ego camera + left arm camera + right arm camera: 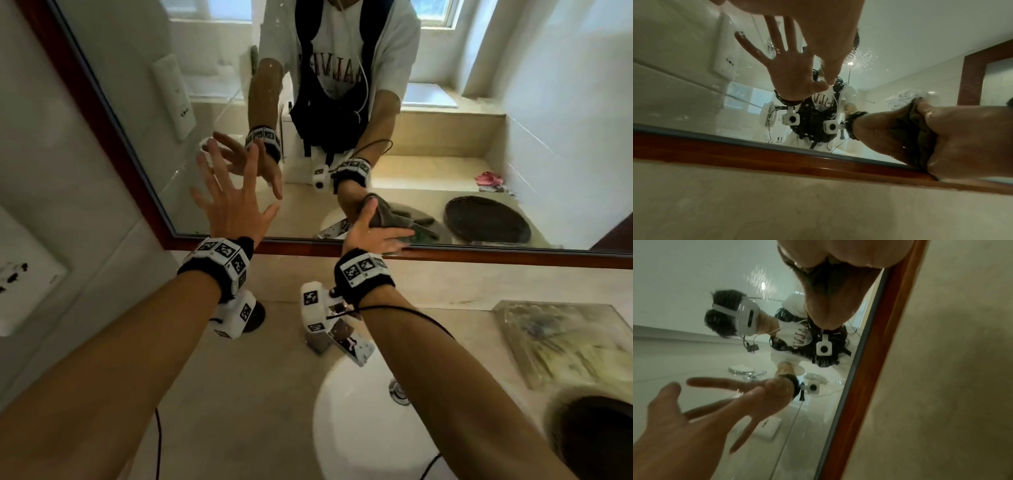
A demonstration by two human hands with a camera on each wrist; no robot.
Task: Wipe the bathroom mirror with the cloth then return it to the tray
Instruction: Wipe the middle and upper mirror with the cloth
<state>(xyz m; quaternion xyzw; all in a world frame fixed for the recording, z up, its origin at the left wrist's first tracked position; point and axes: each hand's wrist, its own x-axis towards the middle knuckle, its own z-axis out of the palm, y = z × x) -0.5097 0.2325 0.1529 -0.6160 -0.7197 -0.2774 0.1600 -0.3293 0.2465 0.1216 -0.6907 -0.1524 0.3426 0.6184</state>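
Observation:
The wood-framed bathroom mirror [496, 113] fills the wall ahead, with water spots on the glass [869, 53]. My right hand [376, 236] holds a bunched dark olive cloth [388, 216] against the glass just above the lower frame [479, 255]. In the left wrist view the cloth [918, 129] is squeezed between that hand [966, 138] and its reflection. My left hand [233, 209] is up near the glass to the left, fingers spread and holding nothing; whether it touches the glass I cannot tell. A clear glass tray [561, 342] lies on the counter to the right.
Below my arms sits a white sink [342, 431] with a chrome faucet [339, 332]. A dark round dish [596, 442] stands at the counter's near right corner. A wall socket plate [24, 274] is on the left wall. Wrist camera cables hang over the beige counter [239, 394].

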